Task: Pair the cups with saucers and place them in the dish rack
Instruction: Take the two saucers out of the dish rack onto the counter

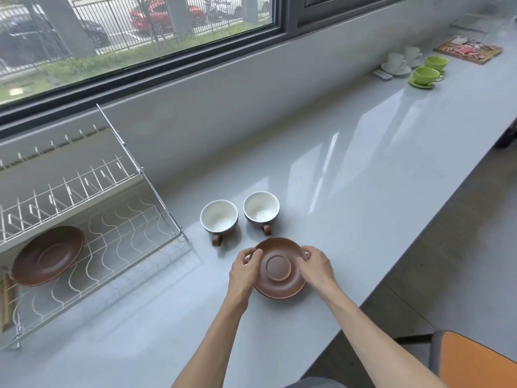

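A brown saucer (279, 268) rests on the grey counter, just in front of two brown cups with white insides. My left hand (244, 271) grips its left rim and my right hand (316, 266) grips its right rim. The left cup (219, 218) and the right cup (261, 210) stand upright behind it, handles toward me. A second brown saucer (47, 254) lies on the lower shelf of the white wire dish rack (112, 191) at the left.
Far along the counter at the back right stand two green cups on saucers (426, 75), two white cups (402, 60) and a wooden board (467, 50). The counter edge (405, 264) runs diagonally on my right. An orange chair (475, 359) sits below it.
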{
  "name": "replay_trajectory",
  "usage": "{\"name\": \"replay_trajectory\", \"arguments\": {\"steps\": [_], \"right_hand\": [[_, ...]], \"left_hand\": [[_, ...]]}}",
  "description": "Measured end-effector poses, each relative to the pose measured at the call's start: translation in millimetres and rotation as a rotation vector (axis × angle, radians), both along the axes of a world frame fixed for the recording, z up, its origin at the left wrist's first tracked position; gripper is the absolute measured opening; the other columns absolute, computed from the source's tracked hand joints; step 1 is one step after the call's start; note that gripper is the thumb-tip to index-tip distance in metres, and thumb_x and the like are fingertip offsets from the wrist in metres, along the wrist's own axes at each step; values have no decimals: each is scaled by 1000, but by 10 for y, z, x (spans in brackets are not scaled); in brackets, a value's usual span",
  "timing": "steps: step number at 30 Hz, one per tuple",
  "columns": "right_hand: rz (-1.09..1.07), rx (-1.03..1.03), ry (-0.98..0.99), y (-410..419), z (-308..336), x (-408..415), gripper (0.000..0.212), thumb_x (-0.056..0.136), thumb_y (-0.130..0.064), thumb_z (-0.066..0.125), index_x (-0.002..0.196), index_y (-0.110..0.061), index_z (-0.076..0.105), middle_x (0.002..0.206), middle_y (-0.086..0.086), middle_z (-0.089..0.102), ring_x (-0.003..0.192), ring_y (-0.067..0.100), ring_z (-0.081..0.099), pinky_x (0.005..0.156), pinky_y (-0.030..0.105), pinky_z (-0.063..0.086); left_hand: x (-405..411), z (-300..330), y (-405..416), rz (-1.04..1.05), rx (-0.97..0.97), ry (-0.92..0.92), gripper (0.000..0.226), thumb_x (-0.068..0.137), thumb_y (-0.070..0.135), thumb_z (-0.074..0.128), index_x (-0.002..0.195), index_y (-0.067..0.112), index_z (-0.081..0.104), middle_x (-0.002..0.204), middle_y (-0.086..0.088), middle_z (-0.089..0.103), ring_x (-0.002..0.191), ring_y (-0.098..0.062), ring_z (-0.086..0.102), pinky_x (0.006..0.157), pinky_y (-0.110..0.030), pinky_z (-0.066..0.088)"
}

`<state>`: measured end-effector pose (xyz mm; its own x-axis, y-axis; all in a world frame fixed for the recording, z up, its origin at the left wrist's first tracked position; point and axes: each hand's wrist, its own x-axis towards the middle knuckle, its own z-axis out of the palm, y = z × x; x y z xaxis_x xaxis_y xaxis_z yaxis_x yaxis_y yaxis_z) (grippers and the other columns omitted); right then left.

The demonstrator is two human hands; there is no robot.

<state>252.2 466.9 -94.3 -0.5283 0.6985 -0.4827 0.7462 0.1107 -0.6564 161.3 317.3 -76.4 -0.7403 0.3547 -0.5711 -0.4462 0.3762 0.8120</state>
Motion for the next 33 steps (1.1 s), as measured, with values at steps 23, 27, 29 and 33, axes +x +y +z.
{"name": "replay_trajectory", "arguments": {"steps": [23, 27, 29, 33], "right_hand": [[163, 209, -205, -91, 62, 22, 50, 97, -26, 48, 146, -18, 49, 142, 11, 55, 127, 33, 57, 102, 39, 47], [299, 454, -306, -278, 197, -113, 44, 97, -20, 44, 140, -15, 52, 138, 12, 52, 127, 33, 54, 98, 40, 46], [380, 551, -323, -399, 270, -200, 39, 98, -18, 44, 135, -14, 55, 135, 11, 54, 126, 31, 53, 97, 40, 46], [560, 640, -299, -648, 384, -397, 36, 97, -21, 44, 128, -13, 60, 132, 11, 63, 122, 33, 60, 96, 39, 48]], "left_hand": [[-75, 43, -242, -299, -116, 36, 43, 91, 40, 61, 132, 26, 59, 134, -2, 60, 122, -19, 57, 98, -31, 46], [-215, 122, -446, -438, -249, 109, 47, 93, 41, 56, 138, 25, 55, 138, -6, 58, 124, -21, 57, 104, -32, 44], [-276, 169, -566, -481, -313, 173, 47, 95, 42, 53, 140, 26, 53, 143, -8, 55, 128, -22, 55, 106, -32, 43], [-390, 272, -891, -588, -452, 285, 47, 97, 43, 49, 142, 30, 51, 145, -7, 53, 132, -20, 52, 104, -32, 41]]}}
